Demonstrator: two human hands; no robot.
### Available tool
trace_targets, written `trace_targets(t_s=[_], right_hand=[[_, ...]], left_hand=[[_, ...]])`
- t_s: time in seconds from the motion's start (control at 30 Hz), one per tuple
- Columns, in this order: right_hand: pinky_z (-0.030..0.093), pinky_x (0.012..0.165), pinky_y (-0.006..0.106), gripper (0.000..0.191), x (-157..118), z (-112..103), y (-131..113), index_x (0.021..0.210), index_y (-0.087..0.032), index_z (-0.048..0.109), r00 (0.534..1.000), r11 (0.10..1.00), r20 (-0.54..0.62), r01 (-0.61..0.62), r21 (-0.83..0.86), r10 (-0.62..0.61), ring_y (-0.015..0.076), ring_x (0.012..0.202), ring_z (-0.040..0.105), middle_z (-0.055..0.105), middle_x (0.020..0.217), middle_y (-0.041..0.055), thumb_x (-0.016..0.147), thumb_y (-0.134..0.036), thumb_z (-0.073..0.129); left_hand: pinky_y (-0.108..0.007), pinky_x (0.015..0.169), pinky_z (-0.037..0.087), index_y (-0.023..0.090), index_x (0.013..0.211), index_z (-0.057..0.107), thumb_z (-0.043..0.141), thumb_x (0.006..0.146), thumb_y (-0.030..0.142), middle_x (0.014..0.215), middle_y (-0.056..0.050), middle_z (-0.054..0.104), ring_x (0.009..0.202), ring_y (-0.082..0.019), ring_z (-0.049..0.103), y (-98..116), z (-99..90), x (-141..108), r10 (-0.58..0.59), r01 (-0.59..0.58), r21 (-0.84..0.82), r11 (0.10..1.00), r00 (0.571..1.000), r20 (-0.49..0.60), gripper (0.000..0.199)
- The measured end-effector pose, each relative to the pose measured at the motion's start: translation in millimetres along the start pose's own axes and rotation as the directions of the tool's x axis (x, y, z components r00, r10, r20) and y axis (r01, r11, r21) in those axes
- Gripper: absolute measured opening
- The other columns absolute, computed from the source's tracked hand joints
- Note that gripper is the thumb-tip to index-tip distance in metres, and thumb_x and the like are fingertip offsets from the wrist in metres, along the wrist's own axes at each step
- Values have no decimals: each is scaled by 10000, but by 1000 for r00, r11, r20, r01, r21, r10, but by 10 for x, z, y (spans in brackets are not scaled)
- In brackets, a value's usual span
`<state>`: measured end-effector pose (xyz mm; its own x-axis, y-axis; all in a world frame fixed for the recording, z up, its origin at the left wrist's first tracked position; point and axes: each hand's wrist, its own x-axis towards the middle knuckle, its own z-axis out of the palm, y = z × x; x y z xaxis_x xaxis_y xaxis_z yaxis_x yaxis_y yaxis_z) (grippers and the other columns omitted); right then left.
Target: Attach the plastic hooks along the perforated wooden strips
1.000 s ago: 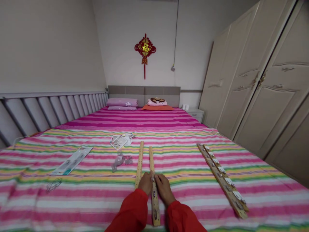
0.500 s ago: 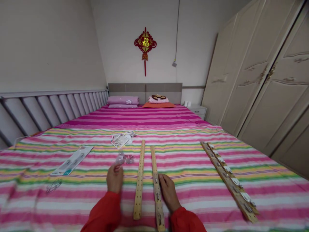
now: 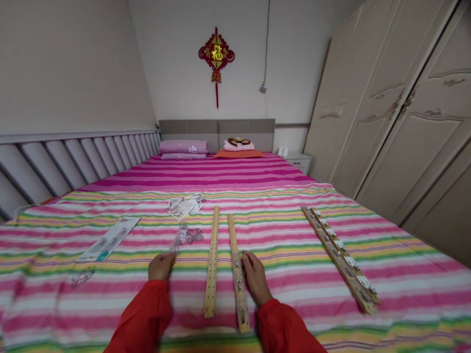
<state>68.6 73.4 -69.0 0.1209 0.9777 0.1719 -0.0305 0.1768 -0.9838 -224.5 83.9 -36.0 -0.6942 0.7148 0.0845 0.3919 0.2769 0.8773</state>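
At the centre of the bed lie two long wooden strips with rows of small holes. The left strip is bare, while the right strip carries several clear pads with metal hooks on its near half. My right hand grips the right strip's outer edge beside the hooks, fingers curled. My left hand is closed, its fingertips pinching a small clear hook. Just beyond it, a little heap of clear hooks rests on the striped sheet.
Opened packaging lies beyond the heap. A hook card and a tangle of thin wire are at the left. Two more wooden strips with hooks and white round pieces lie right. A bed rail runs along the left side.
My left hand has drawn back toward me and left from the heap of hooks. My right hand stays by the same strip. The view has shifted slightly.
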Motion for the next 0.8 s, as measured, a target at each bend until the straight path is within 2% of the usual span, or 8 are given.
trace_targets(t_s=[0.1,0.2,0.23,0.3,0.43,0.57,0.67,0.8], right_hand=[[401,518,264,386,-1,6,12,932,-168,656,999,998,-11,-38,51,39,155,564,496,581,657,-5,773,-506,559],[388,484,259,409,-1,13,0,931,-164,652,996,988,-20,-83,129,86,139,514,475,555,619,-21,735,-518,597],[384,475,257,412,1,13,-2,931,-163,651,995,983,-24,-96,155,101,134,500,470,554,614,-24,723,-516,610],[372,461,251,412,13,7,2,925,-162,651,992,972,-31,-115,205,124,122,477,462,563,612,-25,697,-505,639],[310,410,230,405,47,-24,18,897,-158,648,987,949,-32,-143,281,158,105,431,440,579,592,-24,651,-477,689],[302,410,222,348,-12,-20,-91,800,-159,659,990,945,-12,-133,298,143,100,436,442,590,583,-18,644,-465,713],[361,475,223,287,-162,49,-285,720,-164,660,996,951,28,-88,297,83,113,518,488,586,590,-15,662,-436,731],[336,443,209,271,-389,175,-533,763,-173,647,989,919,123,-124,373,83,91,490,456,561,601,-33,677,-409,749]], left_hand=[[-195,406,343,138,628,615,651,586,327,464,31,524,409,-79,442,15,-78,-123,-162,202,-252,946,972,171,197],[-136,376,271,128,688,625,731,518,268,482,53,507,394,-30,391,103,-145,-286,-262,429,-516,742,893,366,244],[-126,375,267,131,697,624,752,497,252,484,59,506,391,-21,383,149,-160,-347,-257,451,-550,703,882,395,266],[-124,381,279,135,723,632,786,467,259,483,65,511,392,-18,381,257,-177,-479,-226,434,-564,702,887,402,323],[-186,511,432,138,755,647,807,460,384,634,-8,643,577,-99,560,479,-154,-769,-5,156,-535,831,962,272,416],[-243,556,467,169,733,617,713,597,491,633,-5,621,592,-135,565,598,-67,-1080,261,-196,-388,900,958,122,362],[-237,537,448,191,767,615,611,744,434,649,5,596,573,-126,542,637,11,-1298,511,-494,-190,849,858,51,244],[-237,650,469,202,819,610,533,840,267,742,-4,619,688,-126,589,687,94,-1493,787,-787,4,617,617,23,102]])
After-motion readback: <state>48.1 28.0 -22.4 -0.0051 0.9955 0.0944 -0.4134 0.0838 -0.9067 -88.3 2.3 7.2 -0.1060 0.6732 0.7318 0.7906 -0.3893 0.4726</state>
